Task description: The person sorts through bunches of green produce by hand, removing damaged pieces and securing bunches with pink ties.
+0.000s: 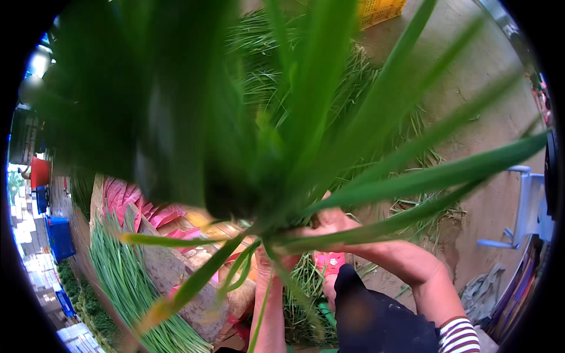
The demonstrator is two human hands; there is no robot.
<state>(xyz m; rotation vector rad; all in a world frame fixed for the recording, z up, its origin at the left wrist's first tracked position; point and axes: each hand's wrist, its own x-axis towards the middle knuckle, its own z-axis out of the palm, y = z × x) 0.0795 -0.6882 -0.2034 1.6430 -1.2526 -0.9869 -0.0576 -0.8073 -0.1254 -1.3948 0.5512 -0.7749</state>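
A large bunch of long green leaves, likely garlic chives, fans up close to the camera and covers much of the view. Both forearms reach to its narrow lower part. My right hand is at the side of the bunch, its fingers partly hidden by leaves. My left hand is mostly hidden beneath the leaves, with only the wrist and a little of the hand showing. Left of them a pile of similar green leaves lies beside a stone slab and pink wrapping material.
Loose green leaves lie over the floor ahead. A yellow crate stands at the top. At the right are a light blue plastic chair and a grey cloth. Blue containers and a red bucket stand far left.
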